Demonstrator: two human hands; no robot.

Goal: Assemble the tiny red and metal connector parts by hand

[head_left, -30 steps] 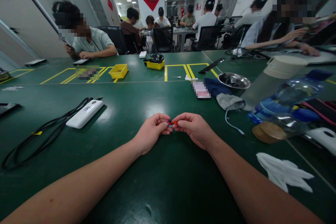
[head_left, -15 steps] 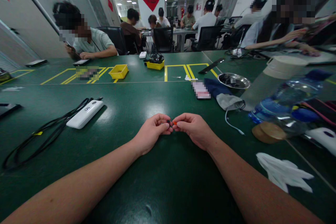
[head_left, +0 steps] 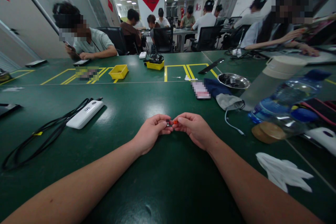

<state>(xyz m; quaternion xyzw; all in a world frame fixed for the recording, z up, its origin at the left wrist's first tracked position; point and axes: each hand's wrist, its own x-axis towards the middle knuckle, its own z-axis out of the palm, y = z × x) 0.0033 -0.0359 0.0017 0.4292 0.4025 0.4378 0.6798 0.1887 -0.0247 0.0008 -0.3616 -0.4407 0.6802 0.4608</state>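
Just above the green table (head_left: 126, 182), my two hands meet near the middle of the view, fingertips almost touching. My left hand (head_left: 153, 129) is closed in a pinch on a small dark piece with a shiny metallic part (head_left: 168, 123). Pinched between thumb and fingers of my right hand (head_left: 193, 127) is a small orange piece (head_left: 175, 122). The two pieces lie side by side; whether they touch, I cannot tell. Both are too small and too covered by fingers for their kind to show.
To the left lie a white power bank (head_left: 85, 113) and a looped black cable (head_left: 44, 134). On the right are a water bottle (head_left: 288, 92), a pale tumbler (head_left: 267, 80), a crumpled tissue (head_left: 285, 171) and a metal bowl (head_left: 233, 80). Yellow bins (head_left: 118, 72) stand farther back; several people sit around.
More of the metallic part now shows at my left fingertips, and slightly more of the orange piece at my right. My right thumb has shifted a little; both hands stay in place.
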